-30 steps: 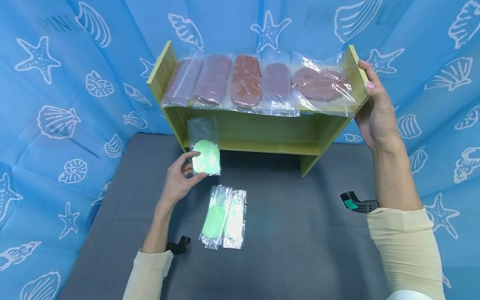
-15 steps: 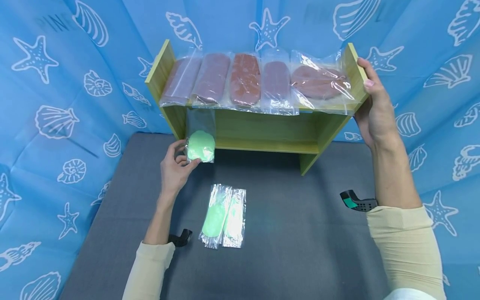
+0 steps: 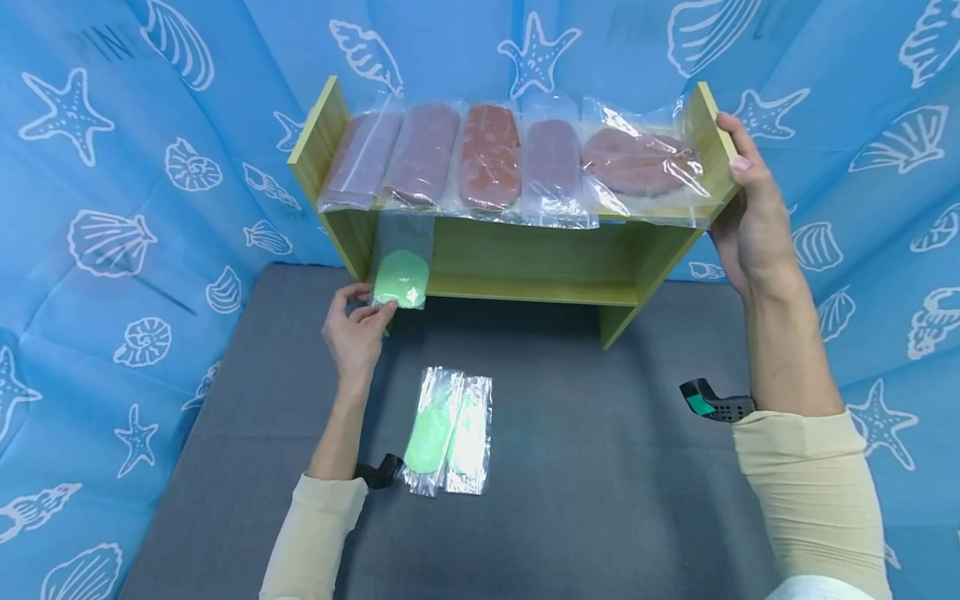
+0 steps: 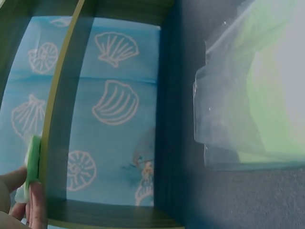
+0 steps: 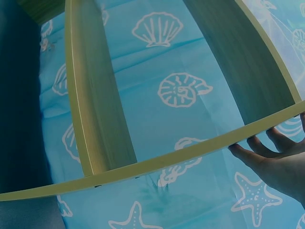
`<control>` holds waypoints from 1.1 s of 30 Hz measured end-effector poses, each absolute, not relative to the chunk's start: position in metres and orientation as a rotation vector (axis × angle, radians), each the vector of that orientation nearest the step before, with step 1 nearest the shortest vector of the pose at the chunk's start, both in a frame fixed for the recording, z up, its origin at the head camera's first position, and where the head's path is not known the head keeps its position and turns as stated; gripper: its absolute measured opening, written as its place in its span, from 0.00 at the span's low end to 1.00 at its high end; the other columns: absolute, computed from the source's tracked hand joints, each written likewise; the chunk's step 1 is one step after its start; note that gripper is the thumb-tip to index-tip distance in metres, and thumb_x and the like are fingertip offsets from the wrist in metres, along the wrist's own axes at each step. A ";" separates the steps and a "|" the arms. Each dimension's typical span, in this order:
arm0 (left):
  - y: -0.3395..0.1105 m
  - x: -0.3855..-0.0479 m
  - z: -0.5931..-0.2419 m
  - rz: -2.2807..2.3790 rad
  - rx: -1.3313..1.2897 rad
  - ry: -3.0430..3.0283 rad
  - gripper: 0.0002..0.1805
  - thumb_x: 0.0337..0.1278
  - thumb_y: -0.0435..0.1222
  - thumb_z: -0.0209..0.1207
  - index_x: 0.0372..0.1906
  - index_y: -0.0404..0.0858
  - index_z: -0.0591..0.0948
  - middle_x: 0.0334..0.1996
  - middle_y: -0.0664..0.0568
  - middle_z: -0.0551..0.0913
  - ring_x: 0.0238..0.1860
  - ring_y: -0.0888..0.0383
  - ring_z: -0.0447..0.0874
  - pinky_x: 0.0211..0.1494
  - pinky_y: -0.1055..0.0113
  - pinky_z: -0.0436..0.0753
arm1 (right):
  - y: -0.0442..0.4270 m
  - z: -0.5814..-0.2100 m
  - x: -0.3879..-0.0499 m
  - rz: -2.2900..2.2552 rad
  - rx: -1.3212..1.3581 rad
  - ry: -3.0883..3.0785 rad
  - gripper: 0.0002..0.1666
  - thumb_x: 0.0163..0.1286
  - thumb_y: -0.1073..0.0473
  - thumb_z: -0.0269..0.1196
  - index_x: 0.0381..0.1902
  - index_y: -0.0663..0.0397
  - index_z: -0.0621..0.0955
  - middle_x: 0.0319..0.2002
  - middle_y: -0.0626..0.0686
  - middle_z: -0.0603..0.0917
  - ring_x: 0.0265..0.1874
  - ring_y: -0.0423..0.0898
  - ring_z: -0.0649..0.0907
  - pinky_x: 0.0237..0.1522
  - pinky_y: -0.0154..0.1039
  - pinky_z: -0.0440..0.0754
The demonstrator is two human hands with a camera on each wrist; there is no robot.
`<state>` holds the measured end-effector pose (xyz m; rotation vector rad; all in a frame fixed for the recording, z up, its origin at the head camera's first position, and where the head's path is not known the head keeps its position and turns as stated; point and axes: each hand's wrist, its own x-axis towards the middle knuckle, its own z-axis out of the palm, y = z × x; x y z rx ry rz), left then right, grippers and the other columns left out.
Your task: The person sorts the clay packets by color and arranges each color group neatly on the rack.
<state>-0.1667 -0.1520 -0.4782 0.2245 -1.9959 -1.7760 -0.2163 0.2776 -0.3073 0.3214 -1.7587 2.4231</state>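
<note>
In the head view my left hand [image 3: 354, 329] pinches the lower edge of a clear plastic bag [image 3: 407, 236] holding a flat light-green slab [image 3: 402, 279]. The bag stands tilted at the left end of the lower board of a small wooden shelf [image 3: 532, 292], its top under the upper board. From the left wrist, the green slab [image 4: 33, 160] shows edge-on between thumb and fingers beside that board. My right hand [image 3: 761, 225] rests against the shelf's right side panel. Its fingertips [image 5: 237, 149] touch the panel's outer side in the right wrist view.
On the upper board lie several bagged reddish-brown slabs [image 3: 491, 158], side by side. More bagged green slabs [image 3: 429, 437] lie on the dark grey tabletop [image 3: 585, 467] in front of the shelf. Behind hangs a blue seashell-print cloth [image 3: 465, 42].
My left hand has moved the bagged green slab up and slightly left, farther into the left end of the lower board. My right hand stays against the side panel.
</note>
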 end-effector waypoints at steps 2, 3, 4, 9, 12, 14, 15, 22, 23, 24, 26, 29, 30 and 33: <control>-0.150 -0.169 -0.479 -1.759 0.246 -1.990 0.24 0.50 0.34 0.74 0.53 0.35 0.79 0.39 0.45 0.78 0.31 0.61 0.85 0.33 0.72 0.80 | 0.277 -0.307 -0.216 2.411 0.313 -1.773 0.37 0.61 0.54 0.53 0.71 0.38 0.69 0.66 0.57 0.64 0.58 0.54 0.70 0.51 0.45 0.70; -0.149 -0.171 -0.480 -1.745 0.254 -1.987 0.24 0.50 0.34 0.74 0.52 0.34 0.79 0.38 0.44 0.78 0.31 0.60 0.85 0.32 0.72 0.80 | 0.277 -0.307 -0.215 2.409 0.308 -1.776 0.37 0.61 0.53 0.53 0.71 0.38 0.69 0.66 0.57 0.64 0.58 0.53 0.70 0.51 0.45 0.70; -0.148 -0.172 -0.481 -1.732 0.260 -1.982 0.24 0.50 0.33 0.74 0.51 0.33 0.78 0.37 0.42 0.78 0.31 0.59 0.84 0.32 0.73 0.80 | 0.277 -0.307 -0.215 2.407 0.307 -1.778 0.37 0.60 0.53 0.53 0.71 0.38 0.69 0.66 0.57 0.64 0.58 0.53 0.69 0.52 0.46 0.69; -0.141 -0.173 -0.474 -1.688 0.292 -1.950 0.19 0.51 0.28 0.72 0.41 0.23 0.74 0.32 0.34 0.82 0.30 0.43 0.86 0.29 0.74 0.79 | 0.276 -0.308 -0.215 2.411 0.323 -1.764 0.37 0.61 0.53 0.53 0.71 0.39 0.69 0.66 0.57 0.64 0.58 0.54 0.70 0.51 0.45 0.70; -0.135 -0.166 -0.460 -1.683 0.306 -1.947 0.17 0.53 0.27 0.70 0.37 0.20 0.74 0.31 0.32 0.83 0.30 0.40 0.85 0.27 0.74 0.77 | 0.275 -0.308 -0.215 2.417 0.336 -1.751 0.37 0.61 0.53 0.53 0.71 0.40 0.69 0.66 0.57 0.64 0.58 0.54 0.70 0.50 0.45 0.70; -0.132 -0.161 -0.452 -1.688 0.300 -1.949 0.15 0.55 0.27 0.69 0.37 0.20 0.75 0.32 0.31 0.83 0.28 0.49 0.85 0.27 0.74 0.76 | 0.275 -0.308 -0.215 2.419 0.332 -1.750 0.37 0.61 0.53 0.53 0.71 0.39 0.69 0.66 0.57 0.64 0.58 0.54 0.70 0.50 0.45 0.70; -0.132 -0.159 -0.450 -1.679 0.295 -1.954 0.14 0.55 0.27 0.68 0.37 0.21 0.75 0.32 0.31 0.83 0.27 0.54 0.85 0.27 0.74 0.75 | 0.275 -0.308 -0.215 2.417 0.331 -1.751 0.37 0.61 0.53 0.53 0.71 0.39 0.69 0.66 0.57 0.64 0.58 0.54 0.70 0.51 0.46 0.70; -0.140 -0.156 -0.454 -1.729 0.221 -1.972 0.12 0.59 0.28 0.66 0.40 0.23 0.78 0.33 0.32 0.83 0.27 0.65 0.82 0.29 0.73 0.77 | 0.275 -0.308 -0.216 2.398 0.303 -1.749 0.36 0.61 0.53 0.54 0.70 0.38 0.70 0.67 0.56 0.64 0.60 0.54 0.69 0.54 0.50 0.65; -0.141 -0.155 -0.455 -1.752 0.208 -1.966 0.11 0.60 0.28 0.65 0.41 0.23 0.78 0.33 0.33 0.83 0.28 0.64 0.83 0.31 0.73 0.77 | 0.275 -0.308 -0.216 2.397 0.299 -1.748 0.36 0.60 0.53 0.54 0.70 0.38 0.70 0.67 0.56 0.64 0.60 0.54 0.68 0.54 0.50 0.64; -0.143 -0.154 -0.456 -1.775 0.192 -1.959 0.11 0.60 0.28 0.65 0.41 0.22 0.79 0.33 0.34 0.84 0.29 0.63 0.83 0.32 0.73 0.78 | 0.275 -0.308 -0.216 2.392 0.296 -1.754 0.37 0.60 0.52 0.54 0.70 0.38 0.70 0.67 0.56 0.64 0.60 0.54 0.68 0.54 0.50 0.64; -0.146 -0.153 -0.457 -1.822 0.159 -1.943 0.11 0.60 0.27 0.65 0.42 0.22 0.79 0.32 0.39 0.84 0.30 0.62 0.84 0.34 0.72 0.78 | 0.275 -0.308 -0.216 2.391 0.292 -1.756 0.37 0.60 0.52 0.54 0.70 0.38 0.70 0.67 0.56 0.64 0.60 0.54 0.68 0.54 0.50 0.64; -0.149 -0.149 -0.461 -1.877 0.106 -1.942 0.11 0.60 0.26 0.64 0.43 0.21 0.79 0.32 0.45 0.84 0.32 0.59 0.84 0.36 0.71 0.79 | 0.275 -0.309 -0.216 2.395 0.287 -1.754 0.37 0.60 0.52 0.54 0.70 0.38 0.70 0.67 0.56 0.64 0.60 0.54 0.68 0.54 0.50 0.64; -0.150 -0.147 -0.462 -1.899 0.087 -1.943 0.11 0.60 0.26 0.64 0.43 0.21 0.78 0.32 0.46 0.83 0.33 0.57 0.84 0.37 0.69 0.80 | 0.275 -0.309 -0.216 2.396 0.286 -1.754 0.37 0.60 0.53 0.54 0.70 0.38 0.70 0.67 0.56 0.64 0.60 0.54 0.68 0.55 0.50 0.64; -0.154 -0.142 -0.470 -1.979 0.010 -1.943 0.12 0.61 0.24 0.63 0.45 0.19 0.77 0.35 0.45 0.82 0.35 0.55 0.85 0.41 0.66 0.83 | 0.275 -0.309 -0.216 2.394 0.284 -1.756 0.36 0.60 0.53 0.54 0.70 0.37 0.70 0.67 0.56 0.64 0.60 0.54 0.68 0.55 0.50 0.63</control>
